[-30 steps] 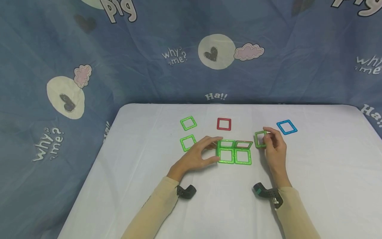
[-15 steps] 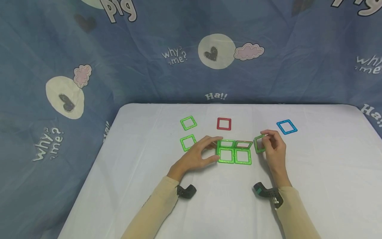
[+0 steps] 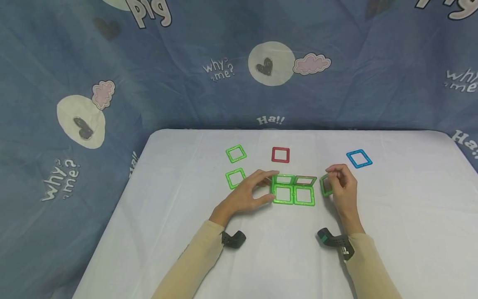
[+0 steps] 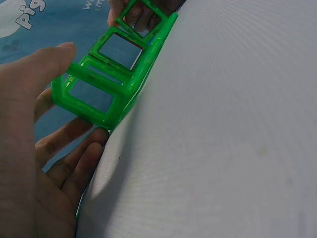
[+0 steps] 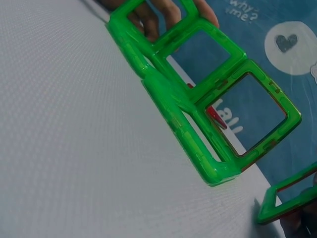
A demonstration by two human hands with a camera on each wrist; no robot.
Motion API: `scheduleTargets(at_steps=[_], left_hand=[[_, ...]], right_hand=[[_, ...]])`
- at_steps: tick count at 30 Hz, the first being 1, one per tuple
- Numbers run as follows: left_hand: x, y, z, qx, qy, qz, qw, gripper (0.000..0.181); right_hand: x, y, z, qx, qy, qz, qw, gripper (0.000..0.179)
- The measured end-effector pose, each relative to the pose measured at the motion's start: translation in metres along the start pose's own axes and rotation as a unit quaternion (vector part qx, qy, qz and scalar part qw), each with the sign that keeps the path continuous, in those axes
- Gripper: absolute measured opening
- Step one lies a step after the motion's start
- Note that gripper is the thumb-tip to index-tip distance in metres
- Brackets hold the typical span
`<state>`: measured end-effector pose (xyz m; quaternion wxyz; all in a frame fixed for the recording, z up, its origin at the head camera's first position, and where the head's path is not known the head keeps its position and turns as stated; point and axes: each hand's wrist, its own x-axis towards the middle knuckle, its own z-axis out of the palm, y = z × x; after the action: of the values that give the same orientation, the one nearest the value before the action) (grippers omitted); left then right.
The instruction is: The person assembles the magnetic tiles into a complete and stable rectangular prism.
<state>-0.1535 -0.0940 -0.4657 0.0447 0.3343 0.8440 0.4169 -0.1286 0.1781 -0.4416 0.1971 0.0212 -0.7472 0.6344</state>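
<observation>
Two green square magnetic tiles lie flat and joined, with two more standing along their back edge and another upright at the left end; together they form a green tile structure (image 3: 293,195). My left hand (image 3: 244,195) grips its left end. In the left wrist view the thumb rests on the upright left tile's (image 4: 101,82) top edge, with fingers behind and below. Right of the structure, my right hand (image 3: 344,185) pinches a loose green tile (image 3: 322,187), tilted and apart from it. The right wrist view shows this held tile (image 5: 270,206) at the lower right corner.
Two loose green tiles (image 3: 236,160) lie at the left, the nearer one partly hidden by the left hand. A red tile (image 3: 280,161) lies behind the structure, and a blue tile (image 3: 352,161) at the back right. A patterned blue cloth (image 3: 179,104) hangs behind the white table (image 3: 284,257).
My right hand has lowered the loose green tile slightly toward the near side and tilted it, beside the structure's right end. The left hand and the structure stay in place.
</observation>
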Motion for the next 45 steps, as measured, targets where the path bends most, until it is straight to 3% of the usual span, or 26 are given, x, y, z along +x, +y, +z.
scheduleTargets(at_steps=[17,45], left_hand=[[-0.0006,-0.0003,-0.0002,0.000,0.000,-0.001,1.0000,0.063],[0.0003,-0.0013,0.0005,0.002,0.002,0.005,1.0000,0.063]], right_hand=[[-0.0020,0.0001,-0.0005,-0.037,-0.040,-0.017,0.9984,0.012],[-0.0032,-0.0038,0.0015,-0.075,-0.066,0.004,0.9949,0.013]])
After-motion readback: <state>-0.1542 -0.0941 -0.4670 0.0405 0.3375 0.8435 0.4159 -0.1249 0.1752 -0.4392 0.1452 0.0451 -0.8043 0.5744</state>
